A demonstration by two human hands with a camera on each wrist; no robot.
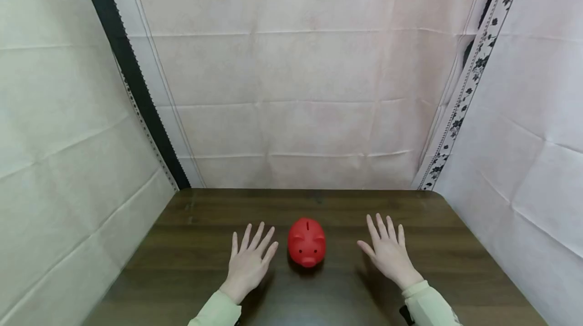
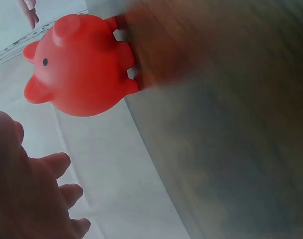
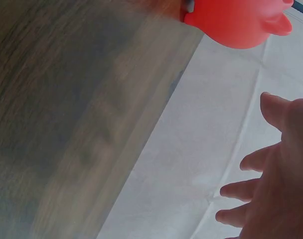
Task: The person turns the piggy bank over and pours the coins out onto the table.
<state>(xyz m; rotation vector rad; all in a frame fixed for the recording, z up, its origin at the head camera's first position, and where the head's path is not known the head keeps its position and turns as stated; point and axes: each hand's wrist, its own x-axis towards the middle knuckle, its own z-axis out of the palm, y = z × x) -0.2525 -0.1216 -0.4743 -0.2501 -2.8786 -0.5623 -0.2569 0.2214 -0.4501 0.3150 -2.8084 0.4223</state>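
Observation:
A red piggy bank (image 1: 306,242) stands on the dark wooden table, its snout facing the person and a coin slot on its top. To its left, my left hand (image 1: 249,263) hovers with straight, spread fingers, apart from it. My right hand (image 1: 389,255) is held over the table on the other side, fingers also spread, farther from the pig. Neither hand touches anything. The left wrist view shows the piggy bank (image 2: 84,64) from the side with its short legs on the wood. Only part of the piggy bank (image 3: 236,22) appears in the right wrist view.
The wooden table (image 1: 205,214) carries the pig and reflects it faintly. Pale creased cloth (image 1: 291,73) hangs behind the far edge, with more cloth at both sides. A black strip (image 1: 136,78) and a floral-patterned strip (image 1: 469,83) run along the corners.

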